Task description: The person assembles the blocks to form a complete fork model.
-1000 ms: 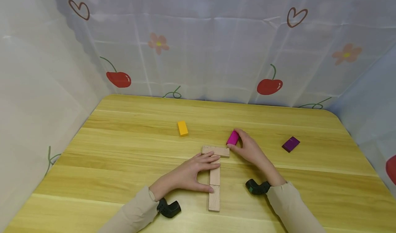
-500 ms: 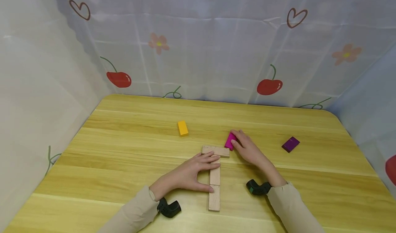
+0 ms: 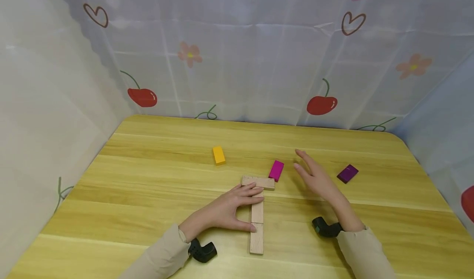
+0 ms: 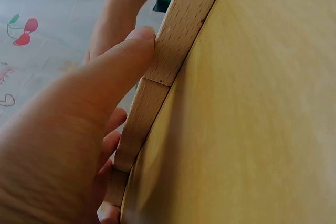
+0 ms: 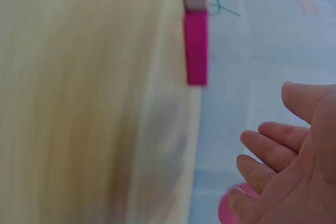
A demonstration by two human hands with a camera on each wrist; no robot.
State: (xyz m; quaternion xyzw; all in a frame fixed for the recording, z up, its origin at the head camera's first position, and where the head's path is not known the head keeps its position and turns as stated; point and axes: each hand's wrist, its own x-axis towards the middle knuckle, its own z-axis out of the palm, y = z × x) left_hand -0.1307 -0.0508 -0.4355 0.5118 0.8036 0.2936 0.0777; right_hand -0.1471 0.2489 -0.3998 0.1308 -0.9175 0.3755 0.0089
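Three plain wooden blocks form a T on the table: a crosspiece at the top, a middle block and a lower block end to end below it. My left hand rests on them with spread fingers, the thumb touching the lower block. A magenta block lies tilted at the crosspiece's right end. To its right, my right hand hovers with loose fingers and holds nothing; the right wrist view shows the palm apart from the magenta block.
A yellow block lies behind the T, to the left. Off to the right of my right hand is a dark purple block. A printed curtain hangs behind the wood-grain table.
My right hand set the magenta block against the crosspiece's right end, let go of it and moved away to the right. The left hand has stayed in place.
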